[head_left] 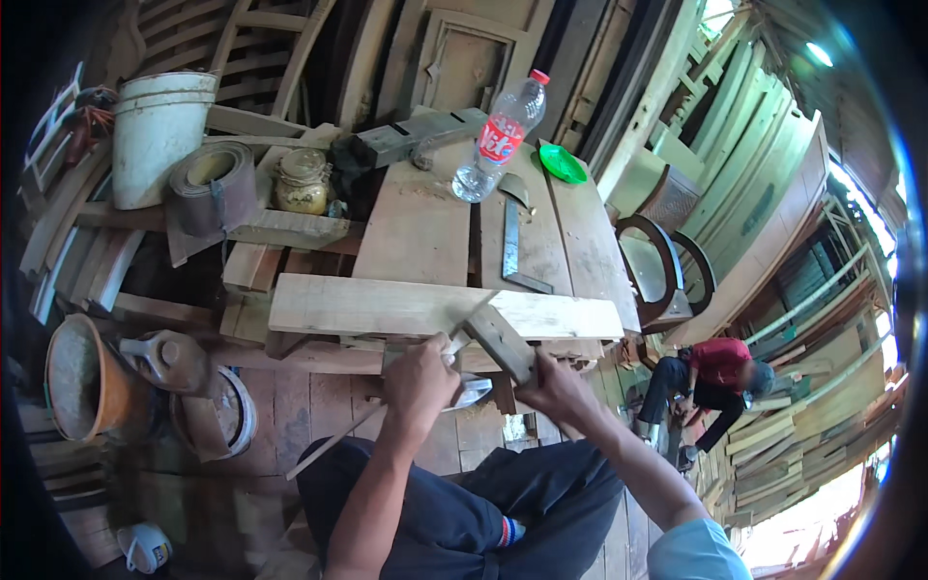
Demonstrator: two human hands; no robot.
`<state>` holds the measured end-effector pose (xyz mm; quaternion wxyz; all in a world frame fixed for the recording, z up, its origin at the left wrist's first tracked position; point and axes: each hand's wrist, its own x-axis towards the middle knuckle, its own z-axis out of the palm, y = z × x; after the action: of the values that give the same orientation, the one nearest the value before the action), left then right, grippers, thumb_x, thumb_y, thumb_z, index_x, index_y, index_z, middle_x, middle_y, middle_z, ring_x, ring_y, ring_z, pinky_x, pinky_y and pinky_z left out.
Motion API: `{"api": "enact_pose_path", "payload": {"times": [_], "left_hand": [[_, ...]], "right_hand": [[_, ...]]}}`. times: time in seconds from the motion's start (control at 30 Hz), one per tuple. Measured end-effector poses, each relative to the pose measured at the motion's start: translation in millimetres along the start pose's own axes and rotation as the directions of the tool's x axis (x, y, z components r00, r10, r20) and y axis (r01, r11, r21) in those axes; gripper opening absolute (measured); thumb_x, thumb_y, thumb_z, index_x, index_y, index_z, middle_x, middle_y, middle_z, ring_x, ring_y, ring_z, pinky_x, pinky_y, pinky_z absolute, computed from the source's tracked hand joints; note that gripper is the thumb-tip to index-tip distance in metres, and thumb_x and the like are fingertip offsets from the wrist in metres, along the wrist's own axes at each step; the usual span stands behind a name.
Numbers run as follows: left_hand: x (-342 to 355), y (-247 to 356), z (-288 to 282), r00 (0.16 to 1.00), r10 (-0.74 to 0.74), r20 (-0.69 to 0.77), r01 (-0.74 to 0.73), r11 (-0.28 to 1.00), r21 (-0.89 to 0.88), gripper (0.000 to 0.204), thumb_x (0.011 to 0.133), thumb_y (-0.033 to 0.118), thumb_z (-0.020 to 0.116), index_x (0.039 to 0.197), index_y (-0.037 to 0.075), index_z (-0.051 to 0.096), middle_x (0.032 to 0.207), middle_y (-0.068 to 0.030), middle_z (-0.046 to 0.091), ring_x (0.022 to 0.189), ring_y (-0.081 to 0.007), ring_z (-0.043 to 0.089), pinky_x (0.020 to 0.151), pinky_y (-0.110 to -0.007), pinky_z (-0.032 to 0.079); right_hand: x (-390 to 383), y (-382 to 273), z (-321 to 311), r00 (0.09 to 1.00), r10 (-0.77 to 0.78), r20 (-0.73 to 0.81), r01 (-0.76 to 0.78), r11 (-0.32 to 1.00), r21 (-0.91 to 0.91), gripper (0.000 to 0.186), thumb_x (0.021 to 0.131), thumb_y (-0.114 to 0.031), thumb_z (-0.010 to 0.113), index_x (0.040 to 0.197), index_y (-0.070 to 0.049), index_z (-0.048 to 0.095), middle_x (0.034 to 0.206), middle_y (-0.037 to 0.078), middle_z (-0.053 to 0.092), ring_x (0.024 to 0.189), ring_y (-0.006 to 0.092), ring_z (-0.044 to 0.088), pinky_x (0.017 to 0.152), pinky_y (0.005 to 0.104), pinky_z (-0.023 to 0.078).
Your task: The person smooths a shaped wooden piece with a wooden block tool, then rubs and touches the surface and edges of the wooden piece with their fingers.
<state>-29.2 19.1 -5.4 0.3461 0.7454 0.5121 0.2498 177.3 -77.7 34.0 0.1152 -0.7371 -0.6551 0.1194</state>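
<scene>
My left hand is closed around a thin pale wooden strip, which slants down to the left from the fist. A light tip sticks out above its thumb; whether it belongs to the same strip I cannot tell. My right hand grips the lower end of a short rectangular wooden block, tilted up and to the left. The block's upper end lies in front of a pale wooden board on the near edge of the workbench. Something metallic and shiny shows just below, between the hands.
On the bench stand a plastic bottle, a metal square and a green dish. To the left are a white bucket, an abrasive roll and a glass jar. A person in red crouches at right.
</scene>
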Motion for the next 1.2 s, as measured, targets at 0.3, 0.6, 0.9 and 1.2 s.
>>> {"api": "enact_pose_path", "payload": {"times": [0.3, 0.6, 0.9, 1.2], "left_hand": [[-2, 3, -8, 1.0, -0.02, 0.003, 0.02, 0.999, 0.038, 0.016, 0.085, 0.016, 0.06, 0.098, 0.012, 0.066, 0.083, -0.0174, 0.068, 0.083, -0.0381, 0.067, 0.07, -0.049, 0.052], [4, 0, 0, 0.999, -0.007, 0.033, 0.007, 1.0, 0.024, 0.018, 0.084, 0.012, 0.058, 0.101, 0.012, 0.065, 0.085, -0.0164, 0.069, 0.082, -0.0369, 0.067, 0.071, -0.047, 0.052], [1, -1, -9, 0.999, -0.014, 0.033, 0.014, 1.0, 0.017, 0.02, 0.082, 0.011, 0.06, 0.101, 0.01, 0.065, 0.089, -0.0175, 0.069, 0.084, -0.0377, 0.067, 0.072, -0.047, 0.051], [0, -3, -7, 1.0, -0.01, 0.026, 0.01, 1.0, -0.002, 0.019, 0.083, 0.011, 0.059, 0.101, 0.011, 0.065, 0.086, -0.0182, 0.069, 0.084, -0.0381, 0.066, 0.073, -0.049, 0.051]], "right_hand": [[4, 4, 10, 0.981, 0.194, 0.004, -0.194, 0.981, -0.017, 0.044, 0.078, -0.031, 0.065, 0.105, 0.0, 0.049, 0.079, 0.031, 0.063, 0.077, 0.0459, 0.064, 0.069, 0.0525, 0.049], [0, -6, 1, 0.999, 0.027, 0.025, -0.027, 0.999, -0.029, 0.041, 0.08, -0.031, 0.066, 0.102, 0.0, 0.052, 0.08, 0.029, 0.064, 0.079, 0.0464, 0.064, 0.072, 0.0536, 0.05], [6, 6, 7, 0.993, 0.112, -0.049, -0.116, 0.988, -0.101, 0.031, 0.081, -0.022, 0.061, 0.098, 0.001, 0.052, 0.072, 0.028, 0.062, 0.07, 0.0455, 0.063, 0.063, 0.0509, 0.05], [8, 12, 9, 0.998, 0.026, -0.061, -0.025, 1.0, 0.017, 0.038, 0.078, -0.029, 0.066, 0.093, 0.004, 0.052, 0.078, 0.031, 0.062, 0.078, 0.0458, 0.064, 0.068, 0.049, 0.049]]}}
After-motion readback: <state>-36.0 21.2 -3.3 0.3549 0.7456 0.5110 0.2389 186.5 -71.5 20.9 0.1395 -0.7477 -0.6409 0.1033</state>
